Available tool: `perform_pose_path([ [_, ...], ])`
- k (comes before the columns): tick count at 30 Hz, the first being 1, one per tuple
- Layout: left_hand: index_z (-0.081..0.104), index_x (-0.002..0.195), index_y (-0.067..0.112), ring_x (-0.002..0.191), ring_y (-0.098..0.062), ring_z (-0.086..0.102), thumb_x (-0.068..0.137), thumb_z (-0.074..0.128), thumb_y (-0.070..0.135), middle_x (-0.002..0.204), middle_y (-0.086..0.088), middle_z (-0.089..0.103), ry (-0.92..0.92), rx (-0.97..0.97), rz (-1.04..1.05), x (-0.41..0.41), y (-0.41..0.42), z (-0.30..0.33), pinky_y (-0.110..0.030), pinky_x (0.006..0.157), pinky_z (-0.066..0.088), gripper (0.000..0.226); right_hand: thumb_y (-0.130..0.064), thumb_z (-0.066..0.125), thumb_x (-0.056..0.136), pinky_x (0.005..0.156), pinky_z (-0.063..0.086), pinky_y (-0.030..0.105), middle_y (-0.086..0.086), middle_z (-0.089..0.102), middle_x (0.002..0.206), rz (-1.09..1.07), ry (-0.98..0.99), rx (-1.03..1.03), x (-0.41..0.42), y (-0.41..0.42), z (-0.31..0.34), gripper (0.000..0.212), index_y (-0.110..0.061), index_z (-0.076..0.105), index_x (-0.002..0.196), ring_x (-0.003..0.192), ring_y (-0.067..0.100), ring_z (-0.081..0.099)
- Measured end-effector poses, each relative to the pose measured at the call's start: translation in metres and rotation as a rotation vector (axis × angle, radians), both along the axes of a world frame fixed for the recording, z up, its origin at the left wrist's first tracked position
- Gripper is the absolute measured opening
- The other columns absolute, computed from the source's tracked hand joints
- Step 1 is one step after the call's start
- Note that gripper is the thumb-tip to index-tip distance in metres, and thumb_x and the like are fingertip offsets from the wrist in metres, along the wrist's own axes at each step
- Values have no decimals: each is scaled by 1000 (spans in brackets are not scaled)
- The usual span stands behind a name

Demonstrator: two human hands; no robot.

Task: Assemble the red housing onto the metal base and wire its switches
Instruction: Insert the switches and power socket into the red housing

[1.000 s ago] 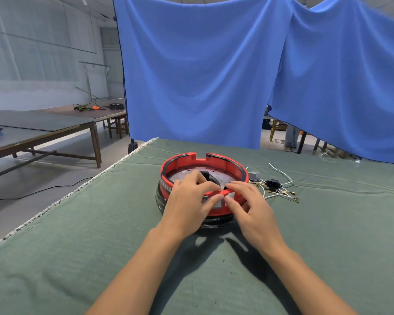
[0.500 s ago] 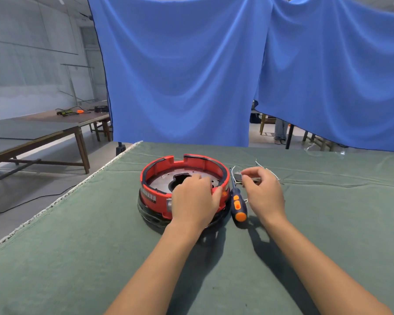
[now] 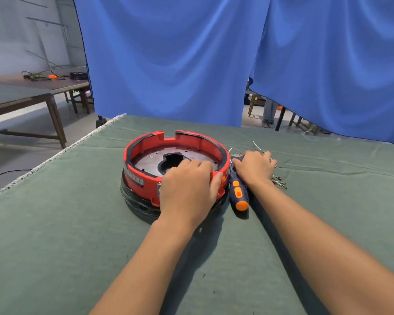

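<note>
The left hand clasps the red housing's near rim. The right hand covers the wires; its grip can't be judged.

A single head-worn wide-angle view looks forward and down from behind both forearms. The left hand, gripping the red housing, sits near centre frame; the right hand lies just beside it, blue curtains beyond.

Left hand grips near rim of red housing, seated on metal base. Right hand rests on wires just right of housing. Screwdriver lies between hands on green desk.
</note>
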State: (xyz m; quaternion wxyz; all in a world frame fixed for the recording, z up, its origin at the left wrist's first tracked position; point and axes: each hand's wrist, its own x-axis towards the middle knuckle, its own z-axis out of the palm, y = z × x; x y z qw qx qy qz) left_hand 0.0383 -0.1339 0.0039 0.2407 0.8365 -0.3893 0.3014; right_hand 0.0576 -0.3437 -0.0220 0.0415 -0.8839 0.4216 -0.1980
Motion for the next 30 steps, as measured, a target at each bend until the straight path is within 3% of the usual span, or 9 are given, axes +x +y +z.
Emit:
perform_pose_path([
  [4,65,79,16,80,-27,61,90,57,39,79,-5,67,12,-54,-3,3,0,-2,-31,59,27,27,-42,52,91,92,29,40,8,63,113,33,-169,47,-4,2,-1,32,-16,67,102,116,30,40],
  [8,65,81,17,82,-24,60,91,54,40,82,-1,66,17,-69,-13,3,1,-4,-31,61,27,28,-40,59,88,92,32,38,2,65,104,161,-483,80,-26,29,8,26,-16,67,94,110,24,47],
  [11,64,88,20,90,-20,57,90,51,41,89,3,65,87,-62,-21,3,3,-4,-30,64,27,25,-24,66,87,70,54,37,5,68,85,315,-848,538,-54,59,22,12,-12,64,84,75,21,68],
  [13,63,88,22,91,-17,56,87,52,41,90,5,64,156,-57,-35,3,6,-2,-29,65,29,21,-14,63,89,45,53,27,6,69,77,400,-980,805,-75,75,26,7,-12,63,82,46,15,65],
  [15,63,86,23,90,-16,56,84,53,40,87,6,64,200,-52,-46,1,10,-1,-29,64,32,19,-10,59,91,39,46,20,6,69,73,420,-993,915,-94,85,29,9,-11,64,83,37,13,57],
  [20,65,87,26,88,-14,56,84,55,41,86,10,65,228,-56,-71,-8,21,0,-28,65,30,19,-16,48,95,37,39,21,9,61,58,454,-1102,1304,-121,97,34,22,-3,61,84,33,13,40],
  [23,66,86,25,85,-14,56,82,57,41,85,9,64,214,-68,-65,-13,23,0,-27,64,30,18,-22,45,96,36,39,20,7,56,54,511,-1037,1488,-127,102,34,26,-6,62,86,32,11,38],
  [26,65,82,25,80,-15,56,81,58,40,79,9,61,195,-85,-58,-14,24,-1,-27,63,28,16,-25,47,97,36,43,19,8,63,58,503,-982,1570,-127,103,35,20,-13,62,94,33,9,43],
  [30,66,81,26,77,-12,55,81,59,40,72,13,53,204,-77,-51,-14,23,-1,-26,62,28,16,-33,50,95,33,42,17,7,64,55,442,-973,1615,-125,100,35,23,-12,55,87,30,7,43],
])
